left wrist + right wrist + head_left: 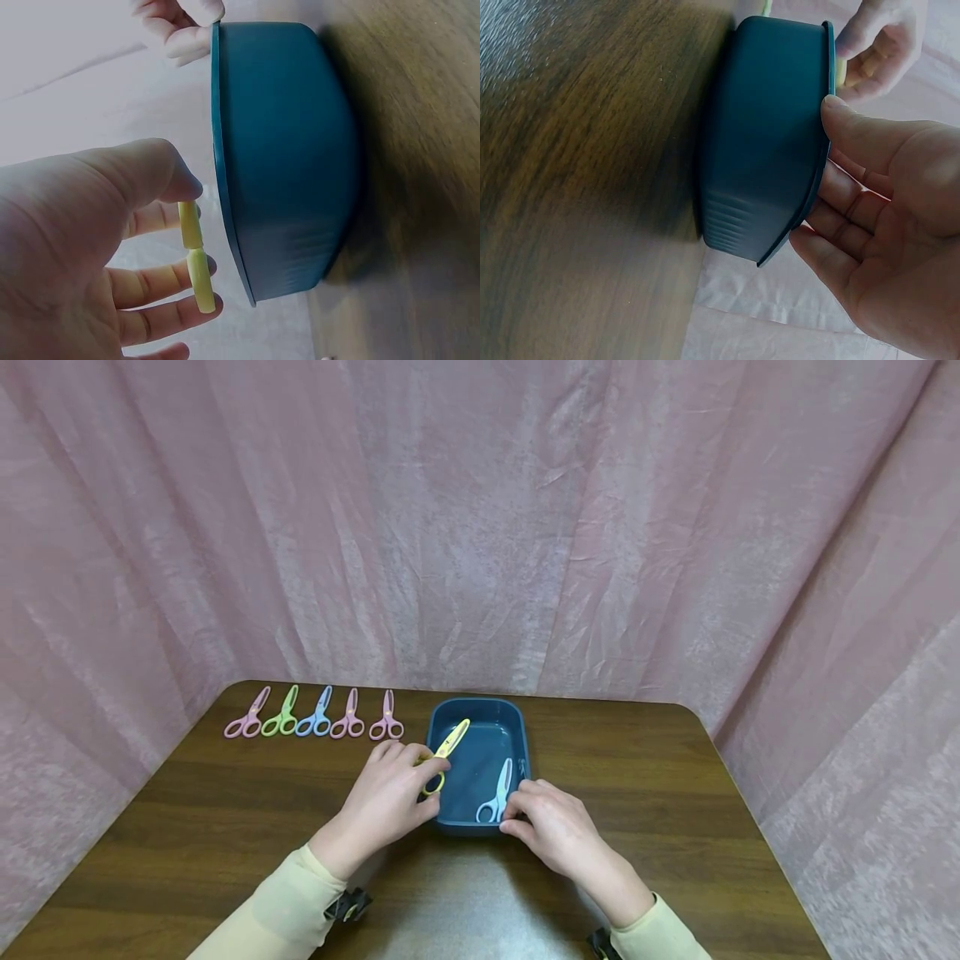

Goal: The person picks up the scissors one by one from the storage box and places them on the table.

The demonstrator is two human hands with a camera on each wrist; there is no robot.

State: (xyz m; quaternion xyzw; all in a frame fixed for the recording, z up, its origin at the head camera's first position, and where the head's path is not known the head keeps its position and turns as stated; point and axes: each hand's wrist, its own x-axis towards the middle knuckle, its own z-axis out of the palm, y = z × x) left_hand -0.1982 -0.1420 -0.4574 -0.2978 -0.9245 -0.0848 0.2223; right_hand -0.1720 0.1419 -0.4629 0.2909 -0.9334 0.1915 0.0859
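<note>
My left hand [392, 789] pinches a pair of yellow scissors [454, 737] by the handles, blades pointing up and away over the left side of a dark blue rectangular bin [480, 829]. In the left wrist view, the yellow handle loops [201, 279] show edge-on between thumb and fingers, level with the rim. Inside the bin, at its near right corner, lie light blue scissors [505, 778], blades pointing away. My right hand [557, 827] grips the bin's rim beside them, the thumb [851, 127] on the outside; its fingers are partly hidden behind the rim.
Several scissors lie in a row at the table's back left: pink [251, 718], green [283, 717], blue [318, 717], then pink [348, 718] and another pink pair [387, 718]. Pink curtains [480, 527] hang behind and beside the wooden table [637, 752].
</note>
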